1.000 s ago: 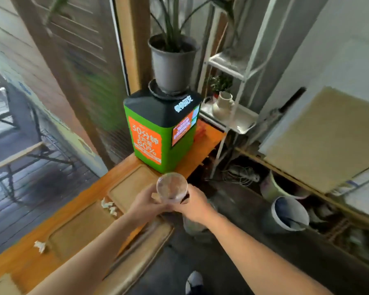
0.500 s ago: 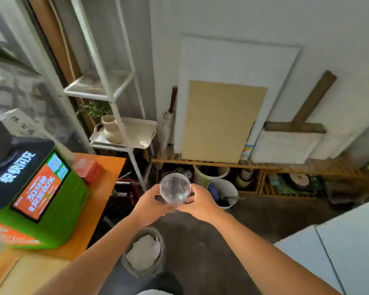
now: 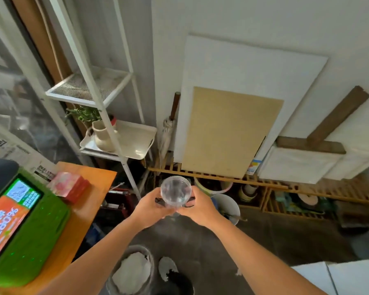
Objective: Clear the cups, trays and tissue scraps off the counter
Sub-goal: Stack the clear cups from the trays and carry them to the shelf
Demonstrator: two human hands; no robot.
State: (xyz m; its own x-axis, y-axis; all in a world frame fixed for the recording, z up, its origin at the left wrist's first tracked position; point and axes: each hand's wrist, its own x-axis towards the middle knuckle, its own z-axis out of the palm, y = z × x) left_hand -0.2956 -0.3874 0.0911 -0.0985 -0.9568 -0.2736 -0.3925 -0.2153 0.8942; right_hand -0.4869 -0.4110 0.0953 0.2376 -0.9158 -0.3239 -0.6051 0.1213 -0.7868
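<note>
Head view has swung off the desk (image 3: 90,188); my left hand (image 3: 151,207) and right hand (image 3: 198,207) both clasp the clear cup (image 3: 176,193), probably headed for the bin (image 3: 130,271).

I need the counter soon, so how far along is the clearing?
Done: nothing I can confirm; only the counter's end shows. In hand: both hands, left and right, hold a clear cup off the counter, above the floor. Left: binning it, perhaps in the bin below.

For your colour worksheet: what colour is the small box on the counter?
Pink and red cardboard box, head view.
</note>
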